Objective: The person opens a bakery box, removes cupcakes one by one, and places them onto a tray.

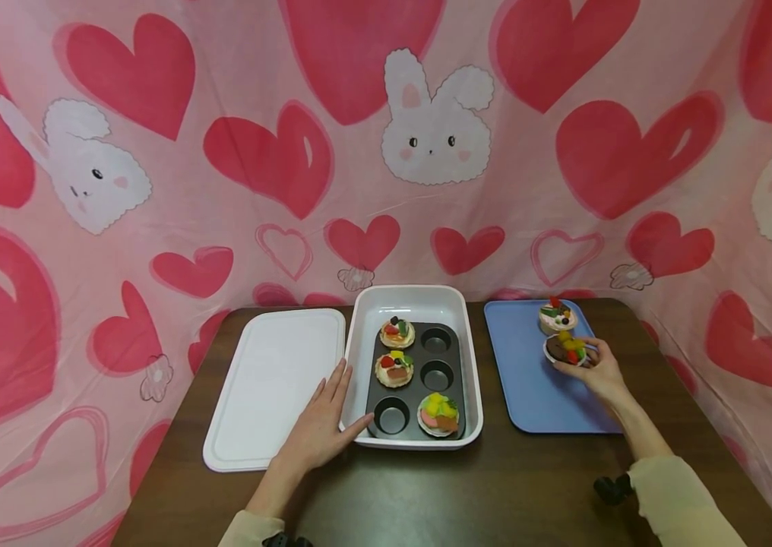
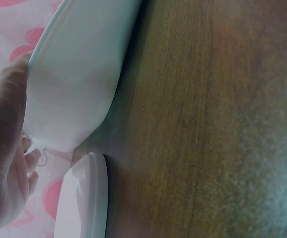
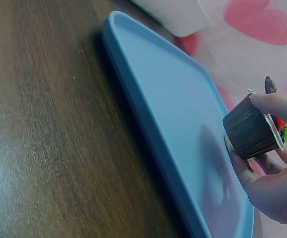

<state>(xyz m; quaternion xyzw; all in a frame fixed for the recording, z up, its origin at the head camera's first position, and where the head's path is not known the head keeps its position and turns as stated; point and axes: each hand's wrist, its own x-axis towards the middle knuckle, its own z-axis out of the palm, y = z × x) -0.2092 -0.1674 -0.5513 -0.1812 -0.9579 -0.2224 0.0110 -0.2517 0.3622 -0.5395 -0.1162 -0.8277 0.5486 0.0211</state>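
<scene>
My right hand (image 1: 598, 372) grips a chocolate cupcake (image 1: 561, 351) topped with fruit, above the blue tray (image 1: 529, 395). In the right wrist view the thumb and fingers go round its dark ridged cup (image 3: 250, 129), tilted over the tray. Just behind it, a second fruit-topped cupcake (image 1: 557, 315) sits on the tray. My left hand (image 1: 321, 425) rests with straight fingers on the left rim of the white bin (image 1: 471, 380). Inside the bin lies a dark muffin tin (image 1: 415, 395). Its back-left, middle-left and front-right wells hold tarts or cupcakes (image 1: 438, 414); the other three are bare.
A white lid-like board (image 1: 276, 387) lies left of the bin, close to my left hand. Everything stands on a brown wooden table (image 1: 427, 494). Behind it hangs a pink cloth (image 1: 359, 190) with hearts and rabbits.
</scene>
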